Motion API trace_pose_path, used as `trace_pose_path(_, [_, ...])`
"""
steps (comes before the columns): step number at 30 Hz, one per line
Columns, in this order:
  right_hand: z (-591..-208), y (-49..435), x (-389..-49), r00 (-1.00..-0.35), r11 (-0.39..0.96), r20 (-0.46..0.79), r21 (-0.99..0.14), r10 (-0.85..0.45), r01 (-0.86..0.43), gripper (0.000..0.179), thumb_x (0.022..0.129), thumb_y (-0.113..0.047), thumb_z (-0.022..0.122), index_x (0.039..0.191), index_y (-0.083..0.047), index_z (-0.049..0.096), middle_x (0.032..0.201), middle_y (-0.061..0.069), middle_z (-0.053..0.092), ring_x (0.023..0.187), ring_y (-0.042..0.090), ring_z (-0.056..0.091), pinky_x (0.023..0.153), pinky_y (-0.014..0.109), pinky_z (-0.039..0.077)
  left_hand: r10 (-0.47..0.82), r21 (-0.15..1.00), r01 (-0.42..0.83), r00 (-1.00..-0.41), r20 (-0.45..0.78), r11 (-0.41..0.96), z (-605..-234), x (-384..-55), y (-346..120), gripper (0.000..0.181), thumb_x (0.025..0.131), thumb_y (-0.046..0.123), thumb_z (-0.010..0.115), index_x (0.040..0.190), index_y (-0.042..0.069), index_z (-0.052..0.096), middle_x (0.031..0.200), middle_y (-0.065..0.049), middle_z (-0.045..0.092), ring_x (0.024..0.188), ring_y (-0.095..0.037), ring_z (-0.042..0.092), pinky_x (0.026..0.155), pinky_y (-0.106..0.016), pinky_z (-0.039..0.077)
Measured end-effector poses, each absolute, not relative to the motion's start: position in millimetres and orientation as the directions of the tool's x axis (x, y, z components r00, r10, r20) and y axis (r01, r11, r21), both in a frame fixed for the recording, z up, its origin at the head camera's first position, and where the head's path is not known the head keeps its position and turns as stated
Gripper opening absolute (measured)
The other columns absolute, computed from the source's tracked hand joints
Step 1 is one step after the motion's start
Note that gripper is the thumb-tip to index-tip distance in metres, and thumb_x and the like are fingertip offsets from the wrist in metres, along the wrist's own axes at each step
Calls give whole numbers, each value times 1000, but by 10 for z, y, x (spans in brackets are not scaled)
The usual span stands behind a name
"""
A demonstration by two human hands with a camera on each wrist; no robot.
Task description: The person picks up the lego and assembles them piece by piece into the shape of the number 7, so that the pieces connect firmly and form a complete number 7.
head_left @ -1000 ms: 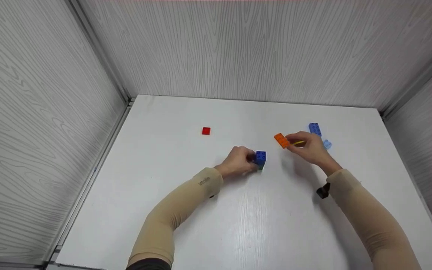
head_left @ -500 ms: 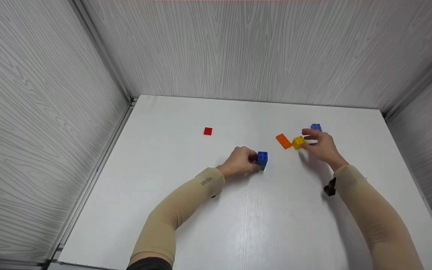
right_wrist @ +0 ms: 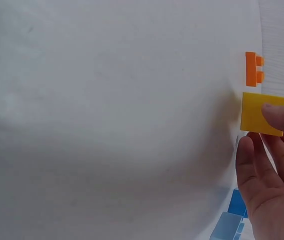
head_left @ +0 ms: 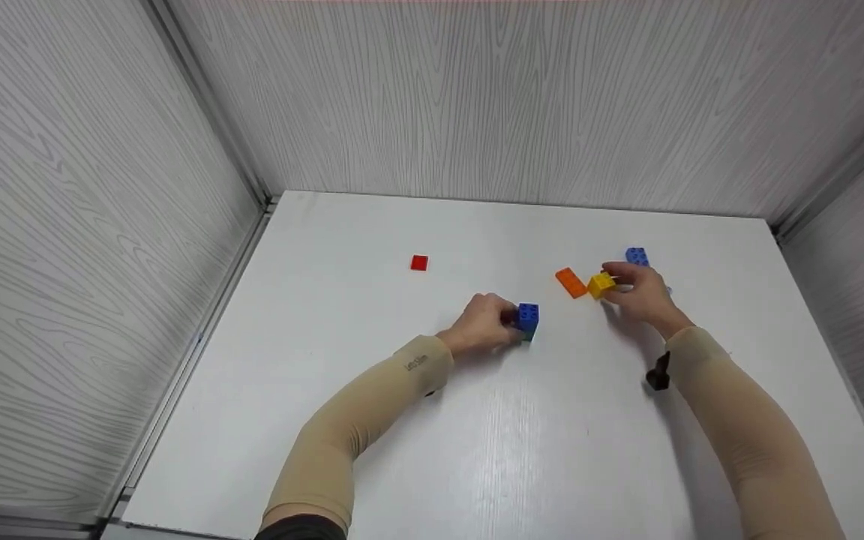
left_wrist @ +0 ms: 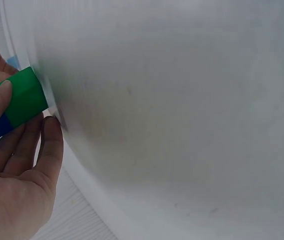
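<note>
My left hand (head_left: 483,326) grips a small stack of toy building bricks, a blue brick (head_left: 528,315) on top of a green brick (left_wrist: 27,95). In the left wrist view the thumb presses across the side of the stack, whose green end stands at the table surface. Farther right, my right hand (head_left: 642,294) pinches a yellow brick (head_left: 601,285) between thumb and fingers. Just left of the yellow brick lies a flat orange brick (head_left: 571,283), studs up. The right wrist view shows the thumb on the yellow brick's side (right_wrist: 257,115).
A red square brick (head_left: 419,262) lies at the back, left of centre. Behind my right hand are a longer blue brick (head_left: 636,256) and a pale blue brick (right_wrist: 226,226), partly hidden. Grey-white panels (head_left: 477,105) wall the white table (head_left: 327,300) at the back and sides.
The orange brick has left my right hand and now lies on the table. My right hand shifted slightly right and holds the yellow brick. The left hand keeps its hold on the stack.
</note>
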State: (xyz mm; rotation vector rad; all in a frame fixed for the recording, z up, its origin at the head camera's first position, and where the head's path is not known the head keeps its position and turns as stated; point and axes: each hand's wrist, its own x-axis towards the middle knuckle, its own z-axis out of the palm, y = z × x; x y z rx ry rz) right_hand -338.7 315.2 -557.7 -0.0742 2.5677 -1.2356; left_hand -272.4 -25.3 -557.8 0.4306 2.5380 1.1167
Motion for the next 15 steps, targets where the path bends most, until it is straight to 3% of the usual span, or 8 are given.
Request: trace_pose_path(15, [-5612, 3128, -3328, -960, 607, -260, -781, -105, 145, 59, 105, -19, 80, 159, -8, 60, 163, 21, 60, 148, 41, 62, 130, 56, 48, 415, 736, 176, -897, -154, 654, -5596, -2743, -246, 33, 99, 16, 83, 130, 6, 82, 120, -6, 84, 107, -17, 70, 113, -41, 61])
